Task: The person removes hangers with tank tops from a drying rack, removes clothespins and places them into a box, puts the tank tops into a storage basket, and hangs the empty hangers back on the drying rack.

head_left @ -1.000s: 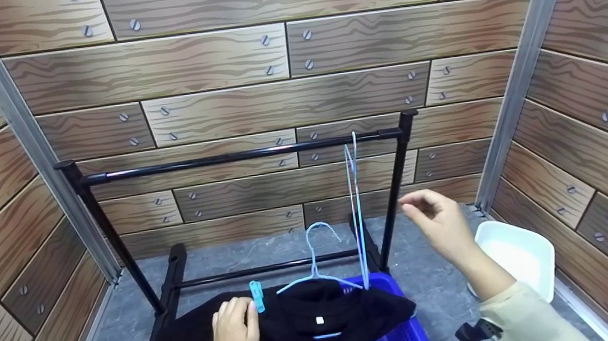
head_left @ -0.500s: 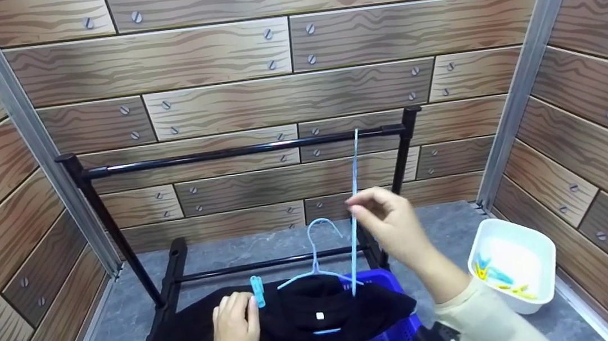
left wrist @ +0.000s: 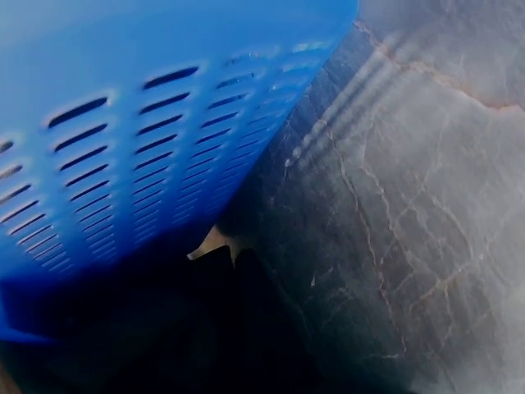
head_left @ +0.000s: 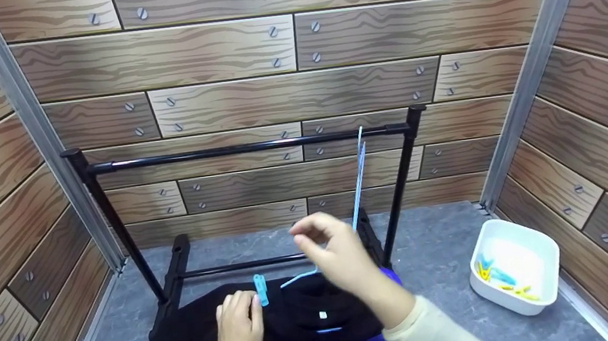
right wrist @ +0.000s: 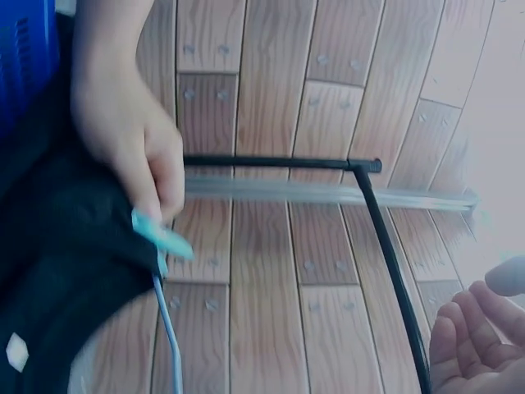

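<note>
My left hand (head_left: pixel 238 327) grips the black T-shirt (head_left: pixel 299 340) at its left shoulder. A light-blue hanger (head_left: pixel 298 278) sits inside the shirt's neck. Right beside the left fingertips, a turquoise clothespin (head_left: pixel 260 289) is clipped at the shoulder; the right wrist view shows this clothespin (right wrist: pixel 164 236) over the hanger's arm (right wrist: pixel 171 336). My right hand (head_left: pixel 341 251) is raised over the collar, thumb and fingers loosely curved with nothing between them. It hides the hanger's hook in the head view. Dark cloth (left wrist: pixel 164 328) fills the bottom of the left wrist view.
A black clothes rack (head_left: pixel 212 152) stands behind the shirt, with blue hangers (head_left: pixel 360 181) on its bar. Under the shirt is a blue slotted basket (left wrist: pixel 205 49). On the floor at right stands a white tub (head_left: pixel 512 301) with yellow and blue clothespins (head_left: pixel 498 274).
My right hand has moved left from beside the rack's right post, passing the hanging hangers, to above the shirt's collar. Those hangers have swung. The left hand keeps its place on the shirt.
</note>
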### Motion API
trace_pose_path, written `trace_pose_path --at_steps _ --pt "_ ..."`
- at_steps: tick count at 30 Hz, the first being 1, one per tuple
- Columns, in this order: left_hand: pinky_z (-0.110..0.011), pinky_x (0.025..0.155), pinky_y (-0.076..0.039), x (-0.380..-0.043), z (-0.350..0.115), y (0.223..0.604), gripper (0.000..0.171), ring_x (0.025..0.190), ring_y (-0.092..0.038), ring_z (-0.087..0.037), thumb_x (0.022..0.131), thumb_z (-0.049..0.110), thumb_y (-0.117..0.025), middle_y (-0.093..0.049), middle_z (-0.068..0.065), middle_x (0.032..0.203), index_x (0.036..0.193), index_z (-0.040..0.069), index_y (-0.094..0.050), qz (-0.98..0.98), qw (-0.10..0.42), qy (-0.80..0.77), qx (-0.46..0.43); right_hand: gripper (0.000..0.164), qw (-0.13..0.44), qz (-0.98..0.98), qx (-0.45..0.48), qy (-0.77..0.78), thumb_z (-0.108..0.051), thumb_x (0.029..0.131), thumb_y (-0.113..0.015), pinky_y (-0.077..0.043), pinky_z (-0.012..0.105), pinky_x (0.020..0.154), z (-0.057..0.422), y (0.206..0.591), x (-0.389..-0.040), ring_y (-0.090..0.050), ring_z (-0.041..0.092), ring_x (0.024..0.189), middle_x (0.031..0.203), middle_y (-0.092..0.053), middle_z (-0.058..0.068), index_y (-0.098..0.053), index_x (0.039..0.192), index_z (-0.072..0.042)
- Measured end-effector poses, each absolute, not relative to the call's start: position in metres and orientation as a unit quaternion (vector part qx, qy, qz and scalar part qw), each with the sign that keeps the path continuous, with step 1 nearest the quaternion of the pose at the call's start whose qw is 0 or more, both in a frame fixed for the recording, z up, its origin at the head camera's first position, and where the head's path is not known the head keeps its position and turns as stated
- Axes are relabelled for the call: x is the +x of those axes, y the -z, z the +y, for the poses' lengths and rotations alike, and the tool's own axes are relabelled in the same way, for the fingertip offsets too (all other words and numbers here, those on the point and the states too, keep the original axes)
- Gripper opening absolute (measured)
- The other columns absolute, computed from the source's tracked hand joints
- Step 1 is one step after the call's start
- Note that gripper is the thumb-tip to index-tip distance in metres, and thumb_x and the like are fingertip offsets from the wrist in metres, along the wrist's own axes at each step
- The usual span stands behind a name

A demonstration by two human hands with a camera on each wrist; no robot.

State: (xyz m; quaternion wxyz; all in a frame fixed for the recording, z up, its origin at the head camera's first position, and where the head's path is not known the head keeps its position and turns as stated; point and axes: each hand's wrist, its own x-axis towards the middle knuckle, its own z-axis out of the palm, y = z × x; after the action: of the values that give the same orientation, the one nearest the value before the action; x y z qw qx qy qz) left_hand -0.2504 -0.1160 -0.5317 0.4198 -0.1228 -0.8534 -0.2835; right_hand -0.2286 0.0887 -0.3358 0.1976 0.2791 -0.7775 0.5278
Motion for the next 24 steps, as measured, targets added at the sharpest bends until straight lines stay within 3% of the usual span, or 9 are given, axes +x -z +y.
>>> trace_pose_path --at_steps 13,20,24 --pt "-0.031 0.067 -0.030 -0.250 -0.112 0.537 0.010 0.074 -0.047 -0.012 0.090 0.017 -0.052 -0.055 0.009 0.079 0.084 0.017 -0.061 -0.850 0.425 0.286 -0.122 0.008 0.127 -0.782 0.243 -0.560 -0.001 0.085 -0.059 -0.047 0.023 0.063 0.038 0.346 -0.216 -0.056 0.012 0.069 0.083 -0.064 0.010 -0.065 0.090 -0.002" --pt "-0.031 0.067 -0.030 -0.251 -0.111 0.538 0.009 0.073 -0.046 -0.012 0.090 0.016 -0.053 -0.054 0.009 0.078 0.085 0.017 -0.060 -0.846 0.432 0.286 -0.127 0.006 0.122 -0.797 0.235 -0.543 -0.013 0.086 -0.062 -0.049 0.023 0.067 0.023 0.395 -0.248 -0.059 0.005 0.071 0.081 -0.063 -0.006 -0.067 0.089 -0.012" --pt "-0.031 0.067 -0.030 -0.250 -0.112 0.539 0.009 0.072 -0.046 -0.011 0.090 0.016 -0.053 -0.053 0.010 0.078 0.084 0.017 -0.060 -0.842 0.439 0.285 -0.131 0.006 0.118 -0.806 0.238 -0.529 -0.014 0.085 -0.062 -0.048 0.021 0.067 0.015 0.409 -0.254 -0.058 0.002 0.071 0.080 -0.063 -0.008 -0.067 0.089 -0.012"
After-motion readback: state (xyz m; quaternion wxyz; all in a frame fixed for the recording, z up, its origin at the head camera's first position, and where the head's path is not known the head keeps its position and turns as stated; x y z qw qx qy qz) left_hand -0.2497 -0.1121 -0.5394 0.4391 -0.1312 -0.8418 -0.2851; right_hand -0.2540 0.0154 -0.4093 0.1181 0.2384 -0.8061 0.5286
